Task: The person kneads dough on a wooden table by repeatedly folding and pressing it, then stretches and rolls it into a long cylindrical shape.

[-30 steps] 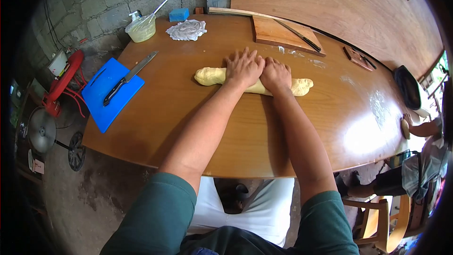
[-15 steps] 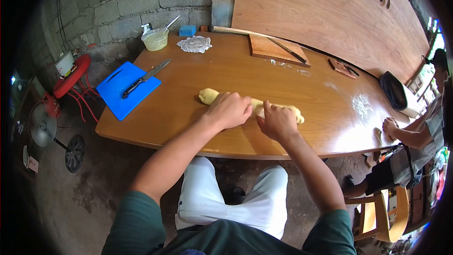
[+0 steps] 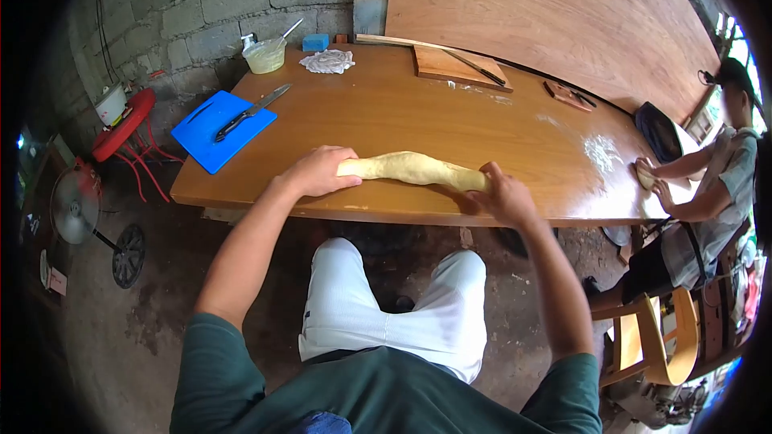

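A long, pale yellow roll of dough (image 3: pixel 414 167) stretches sideways close to the near edge of the wooden table (image 3: pixel 370 116). It is thickest in the middle and thinner toward the sides. My left hand (image 3: pixel 324 170) is closed around its left end, thumb on the near side. Around the right end are the fingers of my right hand (image 3: pixel 505 193), also closed. Both ends of the dough are hidden inside my hands.
To the left, a knife (image 3: pixel 251 112) lies on a blue cutting board (image 3: pixel 211 149). A plastic bowl (image 3: pixel 265 58), a crumpled cloth (image 3: pixel 328 62) and a wooden board (image 3: pixel 450 67) line the back. Flour (image 3: pixel 599 153) dusts the right side, where another person (image 3: pixel 712 177) works.
My hands have gone from pressing on the middle of the dough to gripping its two ends. The dough now lies nearer to me. The other person's hands have moved apart.
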A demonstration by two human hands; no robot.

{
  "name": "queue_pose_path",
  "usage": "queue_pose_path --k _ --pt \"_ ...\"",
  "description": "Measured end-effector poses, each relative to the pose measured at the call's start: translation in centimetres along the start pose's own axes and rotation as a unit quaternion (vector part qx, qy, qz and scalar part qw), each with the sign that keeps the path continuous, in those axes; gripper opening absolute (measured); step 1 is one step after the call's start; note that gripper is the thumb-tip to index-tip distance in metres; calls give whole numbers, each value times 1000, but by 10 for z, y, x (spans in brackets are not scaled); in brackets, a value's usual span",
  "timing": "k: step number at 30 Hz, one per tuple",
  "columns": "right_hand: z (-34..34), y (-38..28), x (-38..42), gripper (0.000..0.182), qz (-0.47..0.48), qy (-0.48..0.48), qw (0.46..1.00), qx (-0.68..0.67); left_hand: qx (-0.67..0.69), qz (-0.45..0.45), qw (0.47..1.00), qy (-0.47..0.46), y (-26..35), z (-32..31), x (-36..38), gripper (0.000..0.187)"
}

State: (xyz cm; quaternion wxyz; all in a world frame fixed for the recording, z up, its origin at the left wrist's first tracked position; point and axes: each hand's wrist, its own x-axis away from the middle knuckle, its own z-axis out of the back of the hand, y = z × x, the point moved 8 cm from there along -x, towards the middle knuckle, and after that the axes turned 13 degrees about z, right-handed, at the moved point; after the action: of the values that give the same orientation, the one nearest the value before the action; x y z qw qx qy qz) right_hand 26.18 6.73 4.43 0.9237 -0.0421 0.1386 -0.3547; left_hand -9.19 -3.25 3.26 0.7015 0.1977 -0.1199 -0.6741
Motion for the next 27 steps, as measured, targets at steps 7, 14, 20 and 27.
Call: queue_pose_path --k 7,14,20,27 --pt "151 12 3 49 118 2 969 -217 107 9 993 -48 27 108 31 40" --pt "164 59 -13 41 53 211 875 -432 345 -103 930 77 31 169 15 43" --pt "-15 80 -14 51 -77 -43 994 -58 -19 59 998 8 -56 24 7 45" --pt "32 -28 -1 30 51 200 977 47 -39 -55 991 115 51 29 24 55"
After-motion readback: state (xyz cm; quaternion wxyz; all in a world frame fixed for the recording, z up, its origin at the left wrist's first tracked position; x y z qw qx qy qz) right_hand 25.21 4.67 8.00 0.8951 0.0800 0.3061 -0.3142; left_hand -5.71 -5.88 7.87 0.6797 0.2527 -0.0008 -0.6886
